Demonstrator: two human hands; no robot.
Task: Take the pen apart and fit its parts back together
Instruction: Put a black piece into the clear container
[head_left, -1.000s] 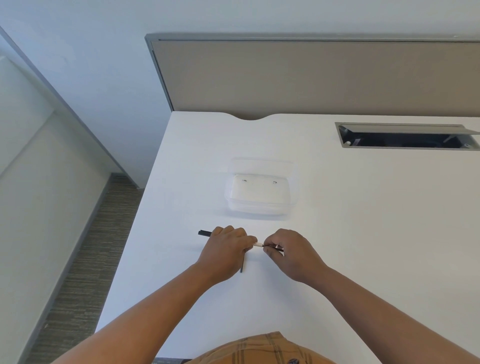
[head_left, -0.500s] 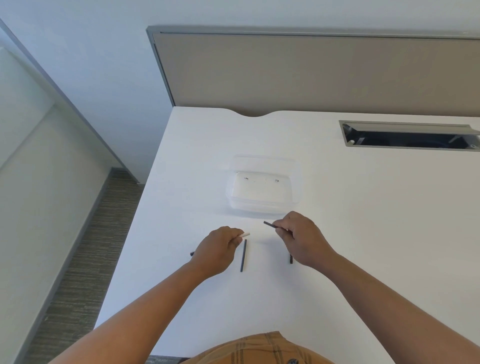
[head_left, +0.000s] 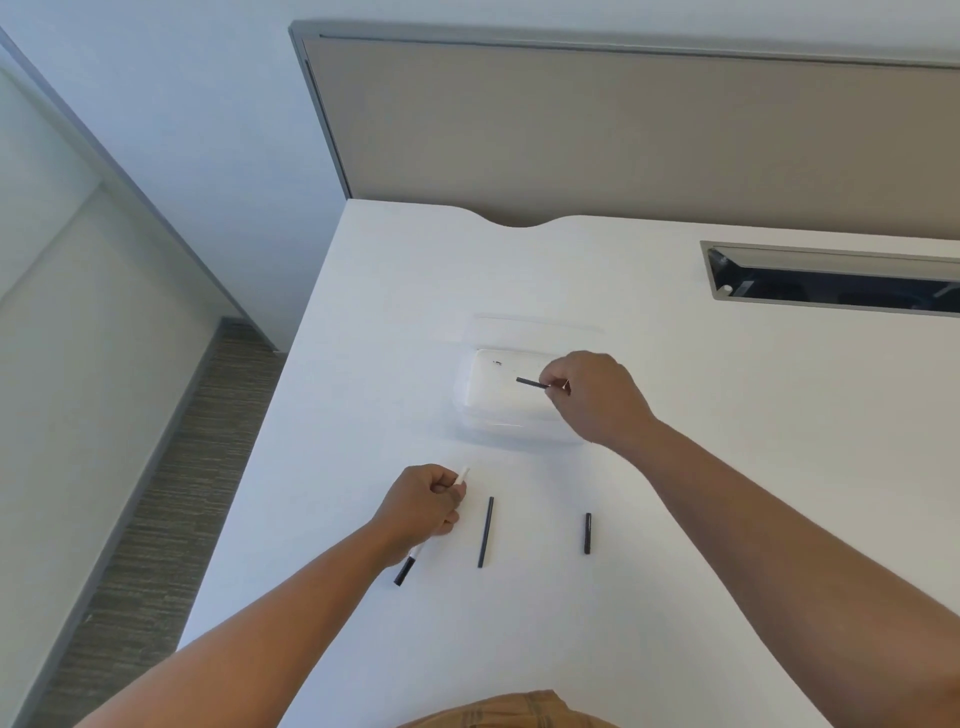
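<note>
pen's in pieces: left hand (head_left: 423, 506) grips the white refill (head_left: 462, 475) low over the surface (head_left: 701, 467), right hand (head_left: 592, 397) pinches a short black part (head_left: 530, 383) above the clear box (head_left: 519, 410), probably to drop it in. long tube (head_left: 485, 531) and stub (head_left: 587, 533) lie apart nearby, easy to grab. nothing blocks either hand.

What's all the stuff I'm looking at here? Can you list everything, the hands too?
desk: one, white, fills the view
clear box: one, see-through, mid-desk
long thin rod: one, black, lying near the left hand
short piece: one, black, lying right of the rod
cable slot: one, grey, far right
partition: one, beige, behind the desk
left hand: one, grips a white tube with a black end
right hand: one, pinches a small black piece over the box
</note>
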